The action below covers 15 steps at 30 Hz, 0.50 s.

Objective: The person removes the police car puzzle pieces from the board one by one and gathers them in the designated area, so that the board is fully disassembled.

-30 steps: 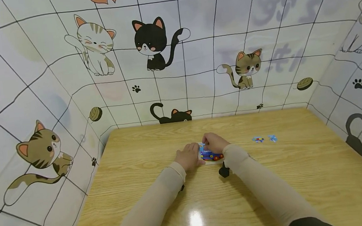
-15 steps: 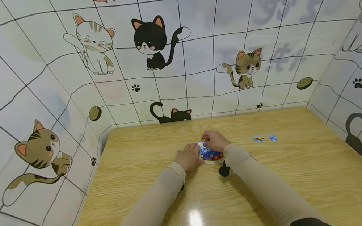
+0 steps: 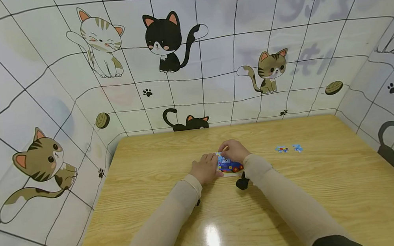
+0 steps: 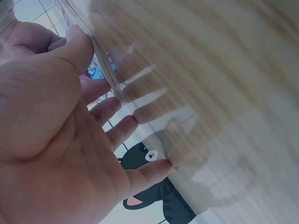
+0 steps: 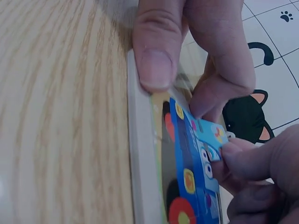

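A small jigsaw puzzle point(image 3: 227, 165) with a blue cartoon vehicle lies on the table in a pale tray point(image 5: 142, 177). My left hand point(image 3: 206, 169) rests at its left side; in the right wrist view that thumb point(image 5: 158, 65) presses the tray's corner and a bent finger touches the picture. In the left wrist view the other fingers are spread, tips on the table. My right hand point(image 3: 235, 151) is over the upper right of the puzzle. Its thumb and finger pinch a light blue puzzle piece point(image 5: 211, 133), which stands tilted at the picture's upper edge.
Two loose puzzle pieces lie to the right, one with red and yellow parts point(image 3: 282, 149) and one light blue point(image 3: 297, 148). A black device point(image 3: 242, 182) hangs under the right wrist. A cat-print curtain point(image 3: 191, 60) stands behind the table point(image 3: 157, 154).
The right hand has shifted slightly, and more of the vehicle's face shows beside its fingers. The left hand stays at the puzzle's left side. The head view has tilted a little.
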Each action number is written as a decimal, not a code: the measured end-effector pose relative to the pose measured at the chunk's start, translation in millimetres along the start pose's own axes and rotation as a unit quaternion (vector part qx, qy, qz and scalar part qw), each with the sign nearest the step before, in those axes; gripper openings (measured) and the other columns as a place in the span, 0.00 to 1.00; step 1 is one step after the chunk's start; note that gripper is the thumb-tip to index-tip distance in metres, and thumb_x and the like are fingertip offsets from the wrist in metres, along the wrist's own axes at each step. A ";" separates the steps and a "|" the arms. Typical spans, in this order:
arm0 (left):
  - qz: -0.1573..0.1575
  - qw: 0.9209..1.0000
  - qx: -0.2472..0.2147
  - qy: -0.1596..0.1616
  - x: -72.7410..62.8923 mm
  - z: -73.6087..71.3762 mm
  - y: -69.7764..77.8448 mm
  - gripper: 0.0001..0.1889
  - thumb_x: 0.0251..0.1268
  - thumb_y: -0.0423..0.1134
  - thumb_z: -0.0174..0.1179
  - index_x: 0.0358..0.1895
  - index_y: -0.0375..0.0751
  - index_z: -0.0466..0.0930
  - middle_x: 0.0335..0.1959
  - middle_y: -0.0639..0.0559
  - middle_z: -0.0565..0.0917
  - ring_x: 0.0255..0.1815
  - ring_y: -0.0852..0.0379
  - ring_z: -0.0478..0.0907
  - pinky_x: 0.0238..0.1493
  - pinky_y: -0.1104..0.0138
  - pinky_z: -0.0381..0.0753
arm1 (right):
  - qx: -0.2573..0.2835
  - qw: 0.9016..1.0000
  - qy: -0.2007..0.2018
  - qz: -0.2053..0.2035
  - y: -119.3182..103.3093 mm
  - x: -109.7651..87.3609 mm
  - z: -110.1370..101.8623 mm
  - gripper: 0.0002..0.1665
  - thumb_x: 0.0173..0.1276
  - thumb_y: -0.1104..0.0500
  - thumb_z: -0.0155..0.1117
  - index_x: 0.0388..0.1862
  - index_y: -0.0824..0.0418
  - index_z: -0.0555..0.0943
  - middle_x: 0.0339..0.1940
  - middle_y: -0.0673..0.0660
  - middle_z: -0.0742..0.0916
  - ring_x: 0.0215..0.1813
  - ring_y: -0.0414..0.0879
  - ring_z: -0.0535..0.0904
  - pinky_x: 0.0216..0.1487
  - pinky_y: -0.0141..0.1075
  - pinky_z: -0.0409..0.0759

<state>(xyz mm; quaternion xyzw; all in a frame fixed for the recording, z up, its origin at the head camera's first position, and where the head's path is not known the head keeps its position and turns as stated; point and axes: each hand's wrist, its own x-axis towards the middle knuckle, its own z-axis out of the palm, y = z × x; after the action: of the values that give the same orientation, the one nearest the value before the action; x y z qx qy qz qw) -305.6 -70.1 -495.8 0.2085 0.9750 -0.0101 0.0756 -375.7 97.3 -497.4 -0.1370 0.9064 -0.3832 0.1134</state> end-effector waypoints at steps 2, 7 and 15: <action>0.000 1.000 -0.003 0.003 -1.7 -1.6 0.1 0.33 0.75 0.64 0.49 0.71 0.46 0.64 0.77 0.51 0.65 0.76 0.52 0.61 0.61 0.42 0.76 | 0.011 1.000 0.010 0.014 -2.3 0.1 1.9 0.06 0.71 0.68 0.65 0.43 0.64 0.86 0.43 0.60 0.87 0.40 0.49 0.83 0.38 0.38 0.80; -0.001 1.000 -0.011 0.009 -4.1 -2.7 -0.2 0.28 0.75 0.63 0.50 0.66 0.47 0.67 0.76 0.51 0.66 0.75 0.51 0.62 0.61 0.41 0.75 | 0.007 1.000 0.021 0.022 -6.8 -1.6 3.8 0.05 0.71 0.67 0.64 0.42 0.63 0.86 0.42 0.59 0.87 0.38 0.48 0.81 0.36 0.36 0.78; -0.001 1.000 -0.005 0.003 -4.3 -2.5 -1.2 0.32 0.76 0.64 0.47 0.72 0.47 0.62 0.76 0.50 0.64 0.76 0.51 0.61 0.62 0.42 0.75 | -0.033 0.996 -0.062 -0.055 0.1 -7.7 -3.4 0.14 0.73 0.70 0.63 0.56 0.66 0.79 0.45 0.59 0.84 0.46 0.50 0.81 0.50 0.43 0.81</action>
<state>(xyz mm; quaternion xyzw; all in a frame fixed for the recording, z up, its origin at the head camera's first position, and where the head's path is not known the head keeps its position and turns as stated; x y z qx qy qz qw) -302.5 -72.8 -492.7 0.2076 0.9754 -0.0051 0.0739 -369.5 102.2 -494.4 -0.2136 0.9007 -0.3500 0.1433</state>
